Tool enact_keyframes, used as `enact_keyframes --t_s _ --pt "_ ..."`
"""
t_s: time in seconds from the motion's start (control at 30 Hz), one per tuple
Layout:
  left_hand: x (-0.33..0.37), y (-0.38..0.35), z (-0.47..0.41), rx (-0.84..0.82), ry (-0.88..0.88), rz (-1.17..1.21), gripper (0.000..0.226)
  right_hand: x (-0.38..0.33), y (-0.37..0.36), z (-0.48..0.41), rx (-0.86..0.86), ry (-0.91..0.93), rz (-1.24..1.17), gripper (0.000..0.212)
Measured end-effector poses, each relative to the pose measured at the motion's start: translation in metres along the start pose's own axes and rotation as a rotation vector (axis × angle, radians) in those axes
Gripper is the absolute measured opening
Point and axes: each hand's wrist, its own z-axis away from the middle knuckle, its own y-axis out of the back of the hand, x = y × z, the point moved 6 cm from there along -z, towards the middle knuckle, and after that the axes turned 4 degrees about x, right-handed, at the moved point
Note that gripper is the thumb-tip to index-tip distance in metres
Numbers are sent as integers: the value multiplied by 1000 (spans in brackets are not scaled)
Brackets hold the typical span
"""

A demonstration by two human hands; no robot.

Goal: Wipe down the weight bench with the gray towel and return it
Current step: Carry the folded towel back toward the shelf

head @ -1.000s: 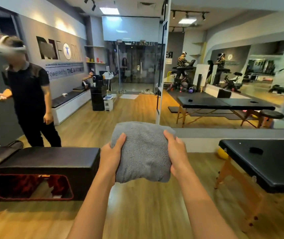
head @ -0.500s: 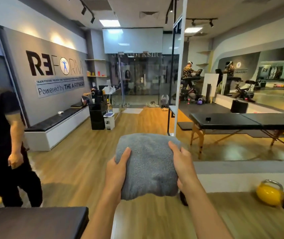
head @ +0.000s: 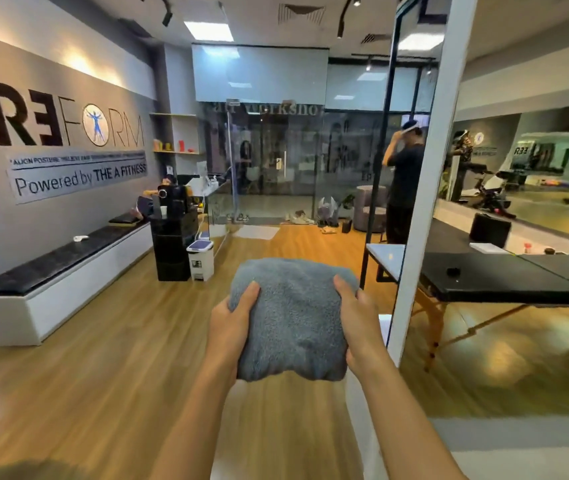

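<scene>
The gray towel (head: 293, 320) is folded into a thick pad and carried at the lower centre of the frame, raised clear of the wooden floor (head: 103, 375). The left hand (head: 231, 327) clamps its left edge and the right hand (head: 355, 323) clamps its right edge; each grip is closed on the cloth, thumb on top, with the remaining fingers presumably underneath, where the view does not reach. The towel thus lies between the two grips, its middle and lower fold unsupported. Hazard one: the loose lower fold may open and hang if either grip slackens, which would drag the cloth across the floor and soil it. Hazard two: a white mirror frame (head: 425, 202) stands just right of the towel, and a black massage table (head: 504, 282) extends at the right of the frame; a turn to that side risks a knock. No weight bench is identifiable in this view, so the wiping target or return place lies outside the frame.
</scene>
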Motion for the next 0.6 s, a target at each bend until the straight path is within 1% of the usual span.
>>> enact_keyframes --t_s 0.17,0.27,0.43,0.6 --pt "-38 -47 -181 -29 8 -18 28 31 -50 -176 51 17 30 18" --pt "-67 -77 -287 -26 -2 -32 27 60 -80 -285 46 14 44 21" --pt "-100 -122 -463 -25 -4 -56 33 95 -132 -455 21 0 36 25" --pt "-133 -173 -628 -66 30 -67 32 123 -178 -611 68 8 30 25"
